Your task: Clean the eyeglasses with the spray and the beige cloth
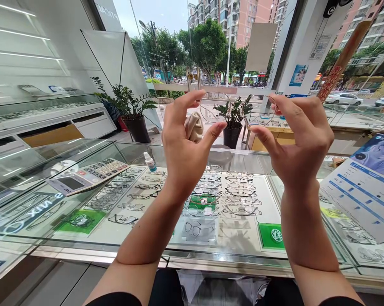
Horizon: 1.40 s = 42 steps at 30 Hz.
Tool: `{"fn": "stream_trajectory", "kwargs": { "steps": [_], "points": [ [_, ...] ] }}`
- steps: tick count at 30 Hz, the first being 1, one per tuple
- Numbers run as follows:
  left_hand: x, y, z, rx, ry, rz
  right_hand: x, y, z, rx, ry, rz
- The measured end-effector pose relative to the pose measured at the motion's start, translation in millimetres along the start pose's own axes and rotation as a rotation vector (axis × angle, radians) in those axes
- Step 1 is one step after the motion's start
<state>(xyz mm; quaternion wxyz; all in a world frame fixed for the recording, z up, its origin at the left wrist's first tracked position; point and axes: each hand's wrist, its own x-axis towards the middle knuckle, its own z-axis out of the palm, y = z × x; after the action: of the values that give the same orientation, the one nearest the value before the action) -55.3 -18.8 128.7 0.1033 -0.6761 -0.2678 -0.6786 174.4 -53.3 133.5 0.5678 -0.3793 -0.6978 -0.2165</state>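
A pair of thin-rimmed glasses (229,102) is held up at eye level above the counter, its clear lenses facing the street. My left hand (186,142) pinches the left edge of the frame between fingers and thumb. Tucked in that same palm is a crumpled beige cloth (195,126). On the other side, my right hand (302,140) grips the right end of the frame with its fingertips, thumb below. The temples are hard to make out.
Below is a glass display case (230,250) with rows of glasses (241,192) inside. On its top lie a calculator (94,176), a small spray bottle (150,162) and, at right, a printed leaflet (364,195). Potted plants (137,123) stand beyond, before the shop window.
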Motion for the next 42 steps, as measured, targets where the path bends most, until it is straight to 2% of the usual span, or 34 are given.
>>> {"fn": "stream_trajectory", "kwargs": {
  "steps": [5,13,17,19,24,31,38,42],
  "points": [
    [-2.0,3.0,3.9,0.032,0.051,0.026,0.2,-2.5,-1.1,-0.065,0.044,-0.043],
    [-4.2,-9.0,7.4,0.092,0.055,0.091,0.2,-3.4,-1.1,-0.040,0.050,0.007],
    [-2.0,-7.5,10.7,0.039,0.203,0.169,1.7,-9.2,-2.3,-0.007,0.050,0.045],
    [-1.1,-11.0,12.2,0.048,0.237,0.205,2.3,-12.4,-1.4,0.077,0.083,0.046],
    [-3.7,-29.0,13.7,0.057,0.105,0.165,2.4,-12.0,4.1,0.230,0.171,0.120],
    [-7.0,-25.5,14.5,0.071,0.119,0.083,3.8,-9.3,4.0,0.283,0.183,0.162],
    [-8.0,-33.9,18.3,0.039,0.064,0.116,8.6,-11.4,3.6,0.382,0.227,0.197],
    [-8.1,-34.0,22.6,0.005,0.106,0.075,8.9,-11.5,5.3,0.421,0.252,0.205]
  ]
}}
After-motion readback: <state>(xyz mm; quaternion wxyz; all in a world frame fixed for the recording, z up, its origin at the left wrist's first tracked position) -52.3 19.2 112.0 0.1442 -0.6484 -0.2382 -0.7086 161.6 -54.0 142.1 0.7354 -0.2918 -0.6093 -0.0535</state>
